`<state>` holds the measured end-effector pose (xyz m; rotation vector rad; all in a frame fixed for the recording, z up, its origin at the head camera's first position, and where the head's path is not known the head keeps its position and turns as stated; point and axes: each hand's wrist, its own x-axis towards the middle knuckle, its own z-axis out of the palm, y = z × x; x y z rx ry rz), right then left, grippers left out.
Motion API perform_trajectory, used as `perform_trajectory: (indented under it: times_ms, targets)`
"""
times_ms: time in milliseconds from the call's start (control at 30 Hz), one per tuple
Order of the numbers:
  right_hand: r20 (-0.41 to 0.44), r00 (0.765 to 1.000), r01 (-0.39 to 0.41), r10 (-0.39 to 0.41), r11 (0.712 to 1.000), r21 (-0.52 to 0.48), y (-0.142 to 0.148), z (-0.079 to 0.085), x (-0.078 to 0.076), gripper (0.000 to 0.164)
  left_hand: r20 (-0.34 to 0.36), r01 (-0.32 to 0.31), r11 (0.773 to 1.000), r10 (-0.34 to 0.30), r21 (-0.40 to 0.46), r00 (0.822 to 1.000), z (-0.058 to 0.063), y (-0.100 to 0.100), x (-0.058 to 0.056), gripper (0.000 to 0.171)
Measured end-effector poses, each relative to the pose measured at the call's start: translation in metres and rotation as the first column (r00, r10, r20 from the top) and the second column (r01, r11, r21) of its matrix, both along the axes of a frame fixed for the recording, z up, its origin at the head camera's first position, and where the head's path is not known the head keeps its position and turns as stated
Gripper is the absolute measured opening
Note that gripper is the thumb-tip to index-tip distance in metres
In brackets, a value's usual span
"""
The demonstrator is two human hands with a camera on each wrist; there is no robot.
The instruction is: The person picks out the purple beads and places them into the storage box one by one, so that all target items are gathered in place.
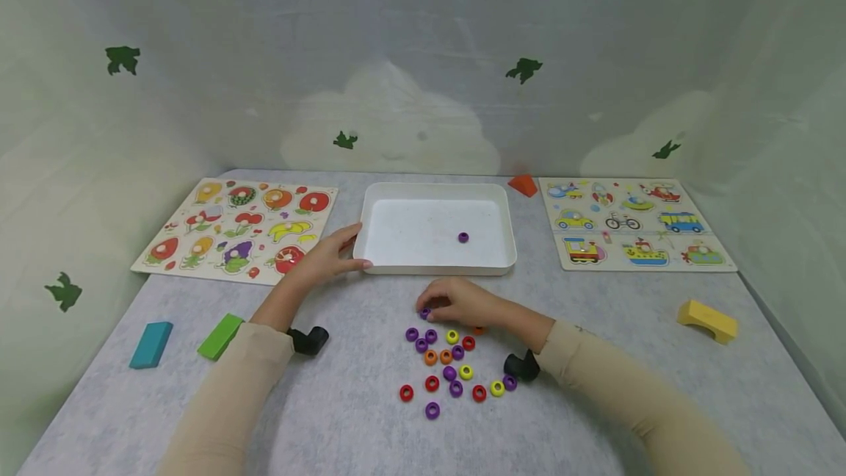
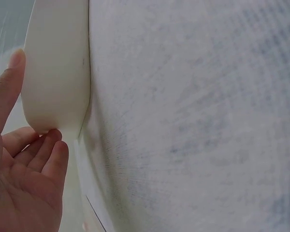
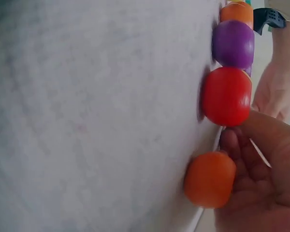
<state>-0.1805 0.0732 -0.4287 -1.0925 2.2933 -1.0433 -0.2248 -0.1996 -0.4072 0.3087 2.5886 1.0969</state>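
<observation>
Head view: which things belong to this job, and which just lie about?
Likely in use:
white tray, touched by left grip
tray bead
purple bead at right grip
loose beads

Likely lying about:
fruit board
vehicle board
teal block
green block
yellow block
orange block

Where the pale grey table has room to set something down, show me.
Between the beige left sleeve and the multicoloured ring beads; between the beige right sleeve and the yellow arched block; inside the white rectangular tray, left of its purple bead. Crowded: the bead cluster beside the right hand.
</observation>
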Motion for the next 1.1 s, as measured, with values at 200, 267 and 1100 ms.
perform_trajectory:
  times_ms: [200, 267, 1100]
  targets:
    - [0.014, 0.993, 0.115, -0.114, 0.985, -0.131, 0.008, 0.02, -0.011, 0.022, -0.002, 0.003, 1.0, -0.003, 0.005, 1.0, 0.0, 0.0, 0.001, 0.087]
    - [-0.011, 0.984, 0.171, -0.176, 0.967, -0.191, 0.013, 0.026, -0.021, 0.022, -0.005, 0.004, 1.0, -0.004, 0.002, 1.0, 0.001, 0.0, 0.001, 0.087]
    - [-0.052, 0.898, 0.438, -0.436, 0.899, 0.025, 0.046, 0.029, -0.058, 0.031, -0.007, 0.006, 1.0, -0.006, 0.0, 1.0, -0.001, -0.002, 0.001, 0.09]
